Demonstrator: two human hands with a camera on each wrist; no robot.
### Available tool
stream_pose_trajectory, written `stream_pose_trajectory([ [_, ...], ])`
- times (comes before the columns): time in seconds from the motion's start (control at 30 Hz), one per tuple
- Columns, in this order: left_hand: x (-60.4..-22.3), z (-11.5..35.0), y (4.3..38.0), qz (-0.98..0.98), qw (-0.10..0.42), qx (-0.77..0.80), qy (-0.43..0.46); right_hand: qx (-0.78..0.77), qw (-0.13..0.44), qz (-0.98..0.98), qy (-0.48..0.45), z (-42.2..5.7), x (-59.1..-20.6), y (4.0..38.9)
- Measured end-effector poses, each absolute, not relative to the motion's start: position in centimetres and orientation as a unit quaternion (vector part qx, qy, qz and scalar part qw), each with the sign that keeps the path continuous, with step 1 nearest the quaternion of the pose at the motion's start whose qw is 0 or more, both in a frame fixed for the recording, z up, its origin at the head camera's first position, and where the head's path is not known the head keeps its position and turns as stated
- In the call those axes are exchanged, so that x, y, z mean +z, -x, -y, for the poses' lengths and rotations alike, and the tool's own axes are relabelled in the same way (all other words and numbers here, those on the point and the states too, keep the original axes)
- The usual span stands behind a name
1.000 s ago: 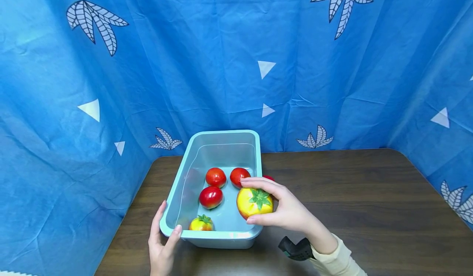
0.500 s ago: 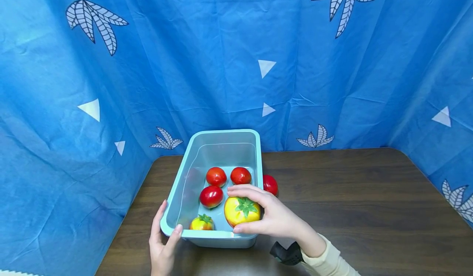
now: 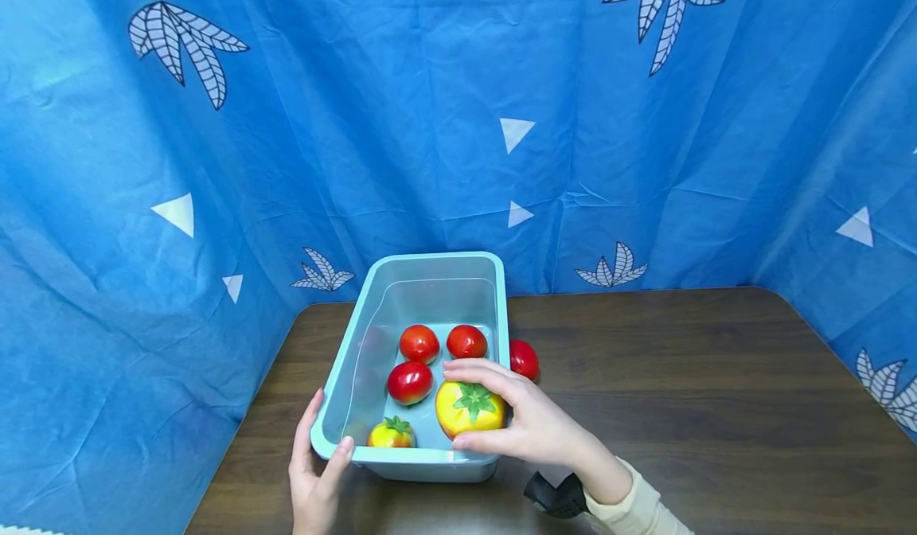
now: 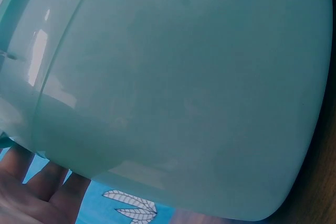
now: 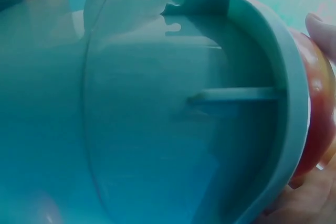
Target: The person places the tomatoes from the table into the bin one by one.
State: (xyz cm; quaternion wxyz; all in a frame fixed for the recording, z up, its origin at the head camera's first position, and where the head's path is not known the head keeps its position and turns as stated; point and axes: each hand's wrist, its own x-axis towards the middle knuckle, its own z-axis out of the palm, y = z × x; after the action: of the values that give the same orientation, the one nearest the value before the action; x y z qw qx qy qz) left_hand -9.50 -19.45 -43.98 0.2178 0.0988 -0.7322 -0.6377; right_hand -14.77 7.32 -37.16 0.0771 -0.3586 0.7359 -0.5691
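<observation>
A light blue plastic bin (image 3: 423, 455) stands on the table. My left hand (image 3: 315, 471) grips its near left corner, thumb on the rim and fingers along the outer side; some fingers (image 4: 63, 195) show in the left wrist view. My right hand (image 3: 526, 415) holds a yellow fruit with a green leafy top (image 3: 466, 410) over the bin's near right part. In the right wrist view that fruit's reddish side (image 5: 316, 124) shows past the rim. Inside the bin lie a smaller yellow-red fruit with a green top (image 3: 391, 433) and glossy red fruits (image 3: 410, 382).
Just outside the bin's right wall, another red fruit (image 3: 524, 359) lies on the dark wooden table (image 3: 688, 392). A blue curtain with leaf prints (image 3: 430, 121) hangs behind and at both sides of the table.
Over the past second my right hand moved left and slightly nearer with the yellow fruit, uncovering the red fruit beside the bin. In the last half second almost nothing moved.
</observation>
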Motion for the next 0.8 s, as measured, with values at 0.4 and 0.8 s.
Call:
stream_pose_trajectory([
  [0.4,-43.91,19.43,9.46,0.731,0.211,-0.639,-0.110,-0.552,0.049,-0.750,0.362,-7.65,-37.56,14.59],
  [0.8,-43.86,19.32,9.41,0.729,0.221,-0.641,-0.098,-0.554,0.036,-0.751,0.357,-8.15,-38.16,14.68],
])
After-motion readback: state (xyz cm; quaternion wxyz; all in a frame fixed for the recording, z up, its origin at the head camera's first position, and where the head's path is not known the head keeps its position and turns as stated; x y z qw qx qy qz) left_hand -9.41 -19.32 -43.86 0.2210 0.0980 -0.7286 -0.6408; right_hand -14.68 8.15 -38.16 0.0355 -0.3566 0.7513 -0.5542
